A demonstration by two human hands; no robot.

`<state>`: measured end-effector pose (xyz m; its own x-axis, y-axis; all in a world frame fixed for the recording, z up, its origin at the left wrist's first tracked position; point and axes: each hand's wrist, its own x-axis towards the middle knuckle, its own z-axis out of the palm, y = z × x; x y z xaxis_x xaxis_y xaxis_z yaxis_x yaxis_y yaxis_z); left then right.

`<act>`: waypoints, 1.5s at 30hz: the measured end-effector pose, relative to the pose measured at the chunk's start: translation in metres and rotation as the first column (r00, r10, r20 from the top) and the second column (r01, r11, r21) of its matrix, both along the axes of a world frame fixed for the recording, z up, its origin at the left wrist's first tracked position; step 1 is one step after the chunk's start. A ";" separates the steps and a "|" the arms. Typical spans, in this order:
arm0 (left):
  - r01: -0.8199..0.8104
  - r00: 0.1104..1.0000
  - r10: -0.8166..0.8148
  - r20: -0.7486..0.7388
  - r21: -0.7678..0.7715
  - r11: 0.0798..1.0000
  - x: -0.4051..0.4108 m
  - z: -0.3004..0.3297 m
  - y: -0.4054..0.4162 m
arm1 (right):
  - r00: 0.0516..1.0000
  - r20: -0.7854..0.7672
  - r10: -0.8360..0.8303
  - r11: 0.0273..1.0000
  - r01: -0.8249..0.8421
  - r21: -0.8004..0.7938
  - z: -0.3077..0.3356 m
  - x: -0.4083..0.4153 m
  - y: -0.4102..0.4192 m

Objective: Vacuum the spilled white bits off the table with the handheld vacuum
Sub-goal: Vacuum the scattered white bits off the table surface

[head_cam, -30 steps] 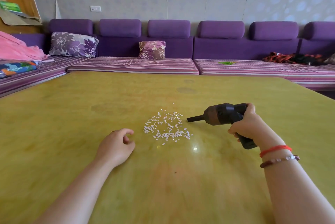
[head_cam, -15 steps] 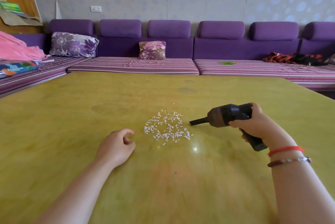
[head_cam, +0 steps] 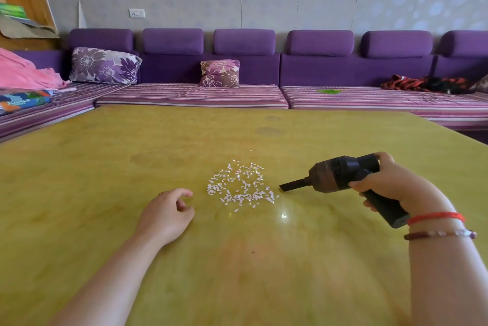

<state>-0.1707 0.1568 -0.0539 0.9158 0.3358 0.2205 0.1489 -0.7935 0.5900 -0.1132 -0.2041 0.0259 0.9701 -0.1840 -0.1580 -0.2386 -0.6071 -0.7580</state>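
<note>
A patch of small white bits [head_cam: 241, 185] lies scattered on the yellow-green table [head_cam: 105, 167], near its middle. My right hand [head_cam: 390, 184] grips the handle of a black handheld vacuum [head_cam: 340, 175], held just above the table to the right of the bits. Its narrow nozzle points left, and the tip sits close to the right edge of the patch. My left hand [head_cam: 166, 213] rests on the table just left of the bits, fingers loosely curled, holding nothing.
A purple sofa [head_cam: 245, 69] with striped seat cushions wraps the far and left sides of the table. Two flowered pillows [head_cam: 104, 65] lean on it, a pink cloth [head_cam: 23, 72] lies at the left and dark red clothing [head_cam: 422, 84] at the right.
My right hand has drawn the vacuum a little to the right, so the nozzle tip is slightly farther from the bits. My left hand and the bits have not moved.
</note>
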 end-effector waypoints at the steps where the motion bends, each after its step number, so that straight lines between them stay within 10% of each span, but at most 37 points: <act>1: 0.000 1.000 0.000 -0.001 -0.002 1.000 0.000 0.000 0.000 | 1.000 -0.001 0.003 1.000 -0.003 0.000 0.000 0.000 0.000; 45: -0.001 1.000 0.000 -0.018 -0.034 0.999 -0.004 0.005 -0.002 | 0.996 0.011 0.091 0.996 -0.091 0.012 0.004 -0.006 0.002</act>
<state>-0.1749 0.1548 -0.0491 0.9192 0.3433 0.1929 0.1600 -0.7732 0.6136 -0.1197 -0.2018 0.0301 0.9844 -0.0928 -0.1497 -0.1749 -0.6162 -0.7680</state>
